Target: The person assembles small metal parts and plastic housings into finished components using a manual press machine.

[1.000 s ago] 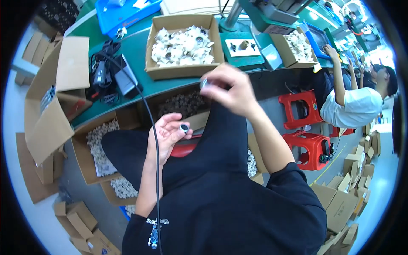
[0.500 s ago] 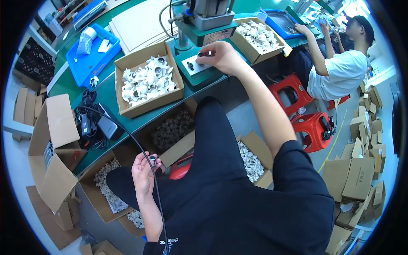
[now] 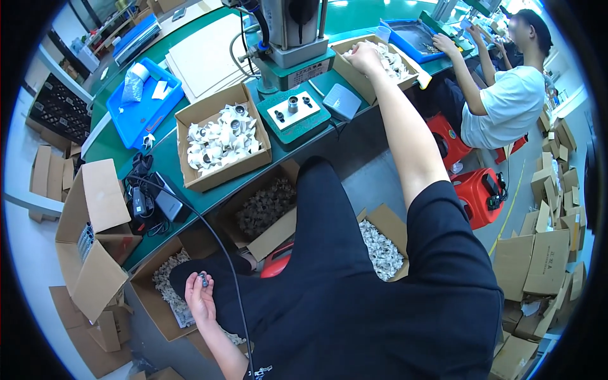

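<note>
Far left, a cardboard carton [image 3: 98,275], flaps open. Then the green counter [image 3: 166,139]: blue tray [image 3: 151,113] holding a clear bag [image 3: 133,87] and a white slip [image 3: 161,90]; in front of it a black adapter [image 3: 140,201] in a tangle of leads, beside a grey box-shaped unit [image 3: 169,206].

My left hand [image 3: 201,304] is off the counter, raised near my left knee. Its fingers [image 3: 190,286] are bent, pinching a small grey part [image 3: 202,278] at the tips. So that part is in my grip, not on the counter. Black cable [image 3: 233,263] runs past, right of that hand.

Carton [image 3: 234,171] of white parts [image 3: 221,136] sits at the counter edge. Right of it, press [image 3: 288,57] with green base [image 3: 291,136]; pale plate [image 3: 295,119] on the base carries one tall dark piece [image 3: 292,104] centre, a smaller one each side. Flat grey box [image 3: 342,101] just beside.

My right hand [image 3: 366,58]: arm stretched out, fingers down at the white parts in a second carton [image 3: 356,77]. Tips hidden, can't tell if they're pinching anything.

Far right, a co-worker [image 3: 506,104] sits at the counter, one hand by another blue tray [image 3: 398,39].
</note>
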`<state>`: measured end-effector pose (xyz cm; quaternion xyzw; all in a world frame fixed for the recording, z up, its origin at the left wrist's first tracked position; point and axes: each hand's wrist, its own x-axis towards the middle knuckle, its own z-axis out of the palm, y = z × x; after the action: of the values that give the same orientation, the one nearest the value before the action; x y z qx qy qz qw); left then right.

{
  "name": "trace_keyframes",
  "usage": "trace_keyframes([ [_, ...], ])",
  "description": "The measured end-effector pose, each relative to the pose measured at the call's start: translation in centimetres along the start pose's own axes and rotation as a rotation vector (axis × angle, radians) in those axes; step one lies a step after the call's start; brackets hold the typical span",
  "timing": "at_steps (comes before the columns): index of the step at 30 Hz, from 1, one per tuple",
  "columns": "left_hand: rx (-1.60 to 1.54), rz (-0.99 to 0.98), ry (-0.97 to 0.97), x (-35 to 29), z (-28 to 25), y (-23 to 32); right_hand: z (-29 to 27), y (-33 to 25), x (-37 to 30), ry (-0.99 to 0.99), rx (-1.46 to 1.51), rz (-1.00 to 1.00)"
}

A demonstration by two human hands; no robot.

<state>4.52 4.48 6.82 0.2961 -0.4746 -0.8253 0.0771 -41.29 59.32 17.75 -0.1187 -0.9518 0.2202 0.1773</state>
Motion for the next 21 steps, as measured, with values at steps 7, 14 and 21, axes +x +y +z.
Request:
trace_keyframes([
  [7,-0.048,-0.077,-0.004,0.2,-0.6,-1.7,-0.9,4.2,1.2,-0.097,0.183,0.005],
  [14,-0.062,-0.077,-0.012,0.9,-1.5,-0.9,-3.3,-1.3,-3.5,-0.258,0.224,0.178],
  [21,-0.066,-0.082,-0.045,1.5,-0.8,-1.2,-1.5,-1.2,-1.7,-0.146,0.130,-0.004],
])
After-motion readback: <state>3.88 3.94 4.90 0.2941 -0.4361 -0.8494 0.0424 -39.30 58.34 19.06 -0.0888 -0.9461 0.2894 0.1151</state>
